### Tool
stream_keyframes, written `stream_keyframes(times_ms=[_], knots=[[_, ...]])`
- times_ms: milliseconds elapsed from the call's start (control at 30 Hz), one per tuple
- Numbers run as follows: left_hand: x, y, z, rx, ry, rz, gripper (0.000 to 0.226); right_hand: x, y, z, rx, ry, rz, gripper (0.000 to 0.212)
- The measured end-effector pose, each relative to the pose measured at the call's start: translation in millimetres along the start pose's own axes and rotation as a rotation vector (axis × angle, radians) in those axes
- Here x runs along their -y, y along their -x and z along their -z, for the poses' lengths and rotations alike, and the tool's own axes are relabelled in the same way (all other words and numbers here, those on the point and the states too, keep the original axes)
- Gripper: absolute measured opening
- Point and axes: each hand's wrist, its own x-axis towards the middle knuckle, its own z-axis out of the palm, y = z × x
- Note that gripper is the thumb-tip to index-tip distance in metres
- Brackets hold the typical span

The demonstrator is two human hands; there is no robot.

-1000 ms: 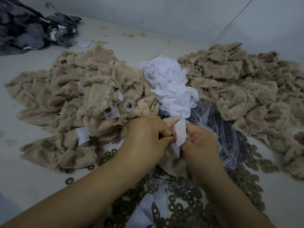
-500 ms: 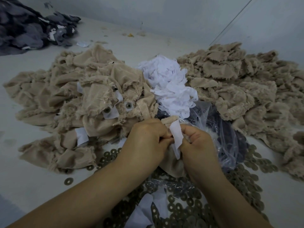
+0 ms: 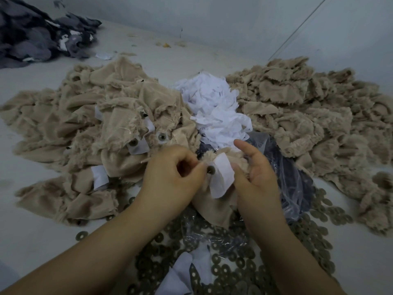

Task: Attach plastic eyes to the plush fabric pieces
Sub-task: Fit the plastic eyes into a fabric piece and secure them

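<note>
A tan plush piece (image 3: 214,206) with a white backing patch (image 3: 222,176) sits between my hands at the centre. A round washer on an eye post (image 3: 211,169) shows on the patch's left edge. My left hand (image 3: 174,175) has its fingers curled, with fingertips pinching at that washer. My right hand (image 3: 255,173) holds the piece from the right, thumb against the patch and index finger lifted. The eye's front side is hidden.
A heap of tan pieces with fitted eyes and white patches (image 3: 102,133) lies left, another tan heap (image 3: 308,124) right. White patches (image 3: 214,111) pile behind. A clear plastic bag (image 3: 293,179) and several loose washers (image 3: 234,267) lie near me. Grey fabric (image 3: 32,35) sits far left.
My hands have parted slightly. The right index finger has lifted off the piece, and the washer on the patch has come into view.
</note>
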Motion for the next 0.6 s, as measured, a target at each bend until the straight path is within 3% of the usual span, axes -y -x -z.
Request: stream_keyframes(times_ms=[100, 200, 333, 433, 600], knots=[[-2.5, -9.9, -0.1, 0.098, 0.111, 0.174, 0.016, 2.8, 4.8, -4.3, 0.075, -0.001, 0.116, 0.045], [-2.1, -11.7, -0.4, 0.189, 0.269, 0.268, 0.018, 2.3, 5.7, -3.8, 0.054, -0.001, 0.108, 0.048], [-2.6, -6.9, -1.3, 0.165, 0.259, 0.196, 0.018, 6.1, 1.0, -2.4, 0.008, -0.271, -0.234, 0.031], [-4.9, -3.7, -1.3, 0.190, 0.196, 0.132, 0.020, 9.0, -3.8, -1.9, 0.074, -0.542, -0.558, 0.048], [-6.9, -1.6, -1.6, 0.204, 0.217, 0.097, 0.018, 17.0, -7.1, 2.2, 0.111, -0.690, -0.713, 0.043]])
